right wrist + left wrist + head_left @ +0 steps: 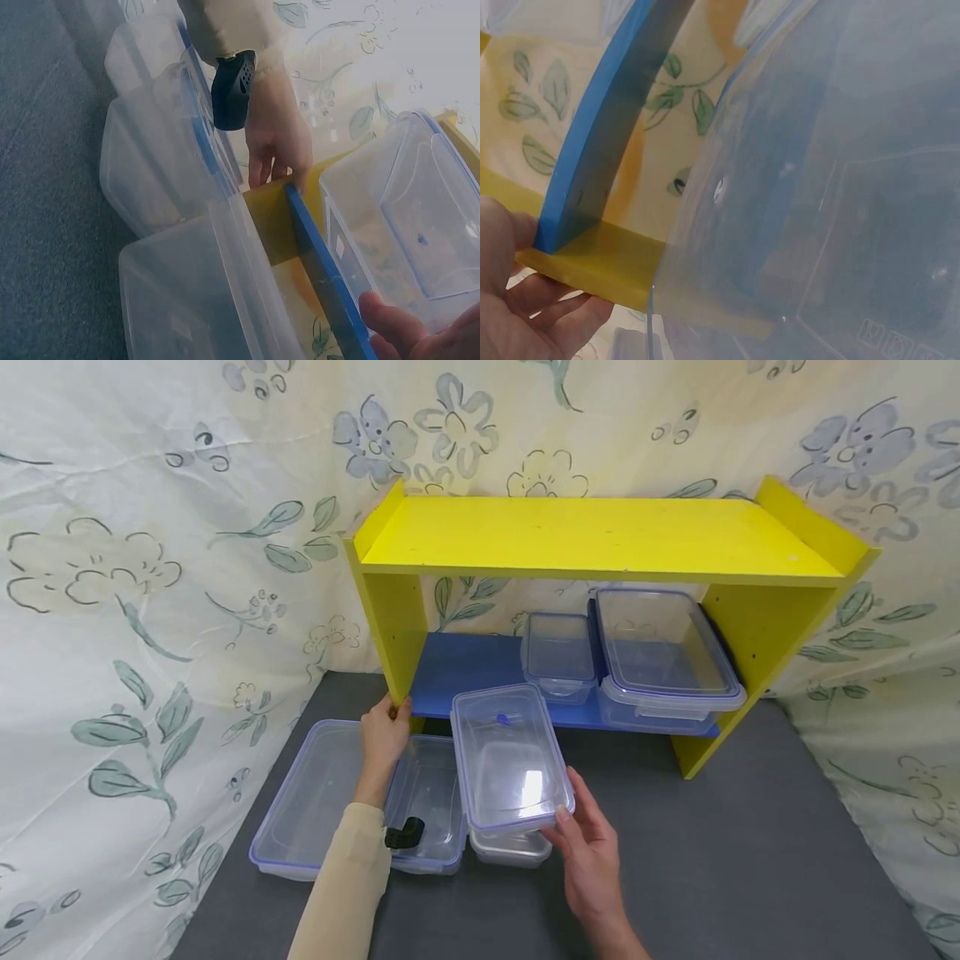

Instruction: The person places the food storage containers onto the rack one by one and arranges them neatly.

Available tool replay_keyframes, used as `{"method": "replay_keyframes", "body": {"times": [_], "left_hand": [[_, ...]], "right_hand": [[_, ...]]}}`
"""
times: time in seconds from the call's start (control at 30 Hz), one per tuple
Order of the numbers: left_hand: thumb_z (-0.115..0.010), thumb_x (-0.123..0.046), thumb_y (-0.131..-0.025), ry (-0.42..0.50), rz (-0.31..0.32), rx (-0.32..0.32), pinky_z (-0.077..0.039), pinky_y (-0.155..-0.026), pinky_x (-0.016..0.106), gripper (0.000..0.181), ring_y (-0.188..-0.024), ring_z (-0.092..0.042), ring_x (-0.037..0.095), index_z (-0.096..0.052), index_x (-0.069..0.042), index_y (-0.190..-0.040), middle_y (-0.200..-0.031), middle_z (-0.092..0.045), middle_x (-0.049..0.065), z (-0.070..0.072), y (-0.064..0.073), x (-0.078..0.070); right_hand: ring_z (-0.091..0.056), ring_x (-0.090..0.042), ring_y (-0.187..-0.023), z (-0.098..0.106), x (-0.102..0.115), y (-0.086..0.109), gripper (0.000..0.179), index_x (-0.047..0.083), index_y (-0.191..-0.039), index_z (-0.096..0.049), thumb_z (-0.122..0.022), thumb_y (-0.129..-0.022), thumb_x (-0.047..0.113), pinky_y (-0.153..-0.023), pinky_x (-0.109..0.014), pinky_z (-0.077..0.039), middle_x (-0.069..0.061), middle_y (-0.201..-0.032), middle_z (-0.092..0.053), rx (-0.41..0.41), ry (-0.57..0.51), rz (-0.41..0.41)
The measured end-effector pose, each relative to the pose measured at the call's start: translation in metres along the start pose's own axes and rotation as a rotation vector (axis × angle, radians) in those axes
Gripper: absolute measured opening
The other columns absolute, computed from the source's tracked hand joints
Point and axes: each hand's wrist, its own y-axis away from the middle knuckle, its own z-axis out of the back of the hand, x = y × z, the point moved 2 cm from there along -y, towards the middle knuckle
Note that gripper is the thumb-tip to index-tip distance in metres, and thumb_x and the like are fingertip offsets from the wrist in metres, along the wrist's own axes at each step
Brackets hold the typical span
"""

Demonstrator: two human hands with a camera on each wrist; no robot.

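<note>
My right hand (592, 852) holds a clear plastic food container with a blue-edged lid (498, 772) by its near right corner, thumb on the lid. The container is tilted in front of the shelf unit's blue lower board (468, 664). My left hand (384, 739) grips the bottom of the shelf unit's yellow left side panel (386, 635). In the left wrist view, the fingers (570, 319) curl under the yellow panel and the thumb lies against the blue board's edge. The held container overlaps a smaller container (510, 852) on the table.
On the blue board's right stand a small lidded container (558, 652) and larger containers (663, 643). A wide container (315, 802) and a narrower one (427, 785) sit on the dark table (720, 860) at left. Floral fabric (187, 527) hangs behind.
</note>
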Motion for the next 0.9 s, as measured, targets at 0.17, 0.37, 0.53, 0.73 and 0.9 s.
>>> {"method": "replay_keyframes", "body": {"times": [0.17, 0.37, 0.53, 0.73, 0.9], "left_hand": [[-0.057, -0.028, -0.098, -0.006, -0.006, -0.005, -0.032, -0.047, 0.03, 0.024, -0.049, -0.043, 0.02, -0.061, -0.009, -0.085, -0.06, -0.052, 0.008, 0.002, 0.0, -0.001], [-0.058, -0.027, -0.097, -0.002, -0.016, -0.011, -0.032, -0.047, 0.03, 0.023, -0.049, -0.043, 0.02, -0.061, -0.008, -0.085, -0.059, -0.052, 0.008, 0.0, 0.0, 0.0], [-0.058, -0.028, -0.097, -0.003, -0.018, -0.02, -0.032, -0.047, 0.03, 0.024, -0.05, -0.044, 0.02, -0.062, -0.008, -0.085, -0.06, -0.053, 0.009, -0.001, -0.001, 0.002], [-0.058, -0.029, -0.097, -0.01, -0.021, -0.027, -0.032, -0.047, 0.031, 0.024, -0.05, -0.044, 0.02, -0.061, -0.009, -0.084, -0.059, -0.053, 0.008, -0.001, -0.002, 0.003], [-0.057, -0.03, -0.097, -0.028, -0.027, -0.026, -0.032, -0.049, 0.032, 0.024, -0.05, -0.044, 0.02, -0.061, -0.01, -0.084, -0.059, -0.053, 0.007, -0.001, -0.003, 0.004]], "right_hand": [[-0.066, -0.007, -0.099, -0.008, -0.001, 0.0, 0.054, -0.001, -0.146, -0.038, -0.053, -0.095, -0.004, -0.077, -0.027, -0.058, 0.008, -0.124, -0.064, 0.018, 0.006, 0.046], [-0.068, -0.009, -0.101, -0.015, -0.002, 0.001, 0.053, -0.003, -0.146, -0.037, -0.052, -0.095, -0.006, -0.078, -0.03, -0.058, 0.005, -0.127, -0.064, 0.056, -0.012, 0.08], [-0.066, -0.009, -0.104, -0.021, -0.004, -0.004, 0.054, 0.003, -0.147, -0.038, -0.054, -0.096, -0.003, -0.079, -0.03, -0.057, 0.005, -0.132, -0.06, 0.04, 0.001, 0.032], [-0.065, -0.008, -0.1, -0.029, -0.006, -0.013, 0.056, 0.012, -0.148, -0.041, -0.058, -0.095, 0.003, -0.079, -0.029, -0.058, 0.003, -0.131, -0.059, 0.018, 0.009, -0.023], [-0.063, -0.01, -0.106, -0.035, -0.008, -0.018, 0.065, 0.017, -0.146, -0.043, -0.063, -0.089, -0.005, -0.078, -0.03, -0.058, 0.003, -0.131, -0.059, 0.003, -0.021, -0.047]]}}
